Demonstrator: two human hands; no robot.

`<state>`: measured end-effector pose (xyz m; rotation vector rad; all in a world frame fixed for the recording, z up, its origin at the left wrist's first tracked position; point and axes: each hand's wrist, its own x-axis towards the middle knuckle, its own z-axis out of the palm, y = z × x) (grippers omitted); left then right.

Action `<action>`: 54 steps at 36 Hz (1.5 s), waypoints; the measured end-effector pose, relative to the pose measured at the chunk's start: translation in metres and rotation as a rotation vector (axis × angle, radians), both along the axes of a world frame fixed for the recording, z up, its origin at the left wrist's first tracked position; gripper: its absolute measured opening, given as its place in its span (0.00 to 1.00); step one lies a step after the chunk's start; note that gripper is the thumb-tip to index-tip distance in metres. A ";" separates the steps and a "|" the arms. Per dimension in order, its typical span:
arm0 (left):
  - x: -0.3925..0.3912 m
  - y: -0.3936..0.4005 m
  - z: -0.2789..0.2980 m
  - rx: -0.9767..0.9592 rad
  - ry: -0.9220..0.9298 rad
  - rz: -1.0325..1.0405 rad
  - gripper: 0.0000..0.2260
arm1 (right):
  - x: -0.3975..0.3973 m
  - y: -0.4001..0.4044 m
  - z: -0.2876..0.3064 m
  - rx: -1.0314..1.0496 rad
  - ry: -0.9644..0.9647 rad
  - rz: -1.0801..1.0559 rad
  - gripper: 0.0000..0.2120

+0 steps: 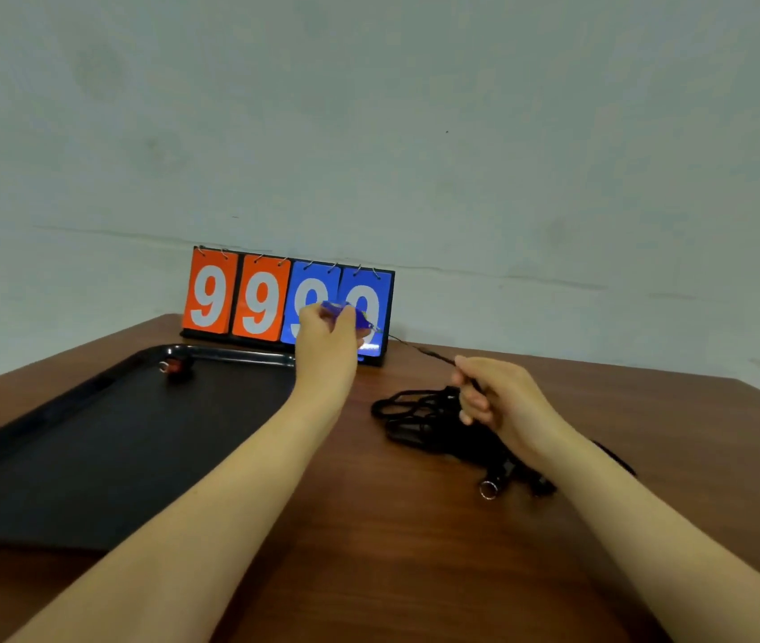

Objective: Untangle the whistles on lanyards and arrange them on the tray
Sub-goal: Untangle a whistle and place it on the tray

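Observation:
My left hand (329, 338) holds a blue whistle (350, 315) up in front of the scoreboard, fingers curled round it. Its thin black lanyard (419, 350) runs taut to the right into my right hand (491, 399), which pinches the cord above a tangled heap of black lanyards (424, 422) on the table. A metal key ring (488, 489) lies at the near end of the heap. A red whistle (177, 365) lies in the far corner of the black tray (90, 452) on the left.
A flip scoreboard (234, 297) showing 9 9 9 9, two orange and two blue cards, stands at the table's back edge behind the tray. The brown wooden table (392, 549) meets a pale wall behind.

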<state>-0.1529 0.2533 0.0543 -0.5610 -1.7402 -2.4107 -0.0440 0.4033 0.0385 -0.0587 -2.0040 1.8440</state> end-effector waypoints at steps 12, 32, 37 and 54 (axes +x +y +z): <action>-0.017 -0.001 -0.011 -0.099 -0.040 0.157 0.11 | 0.030 0.022 0.041 -0.670 0.404 0.140 0.14; 0.030 0.007 -0.006 -0.384 0.055 -0.321 0.12 | 0.019 0.009 0.026 0.291 0.221 -0.171 0.15; 0.041 0.011 -0.011 -0.444 0.007 -0.671 0.17 | 0.017 0.010 0.024 0.289 0.217 -0.217 0.16; 0.009 -0.021 0.016 0.344 -0.158 -0.191 0.09 | 0.013 0.031 0.002 0.912 -0.078 -0.316 0.22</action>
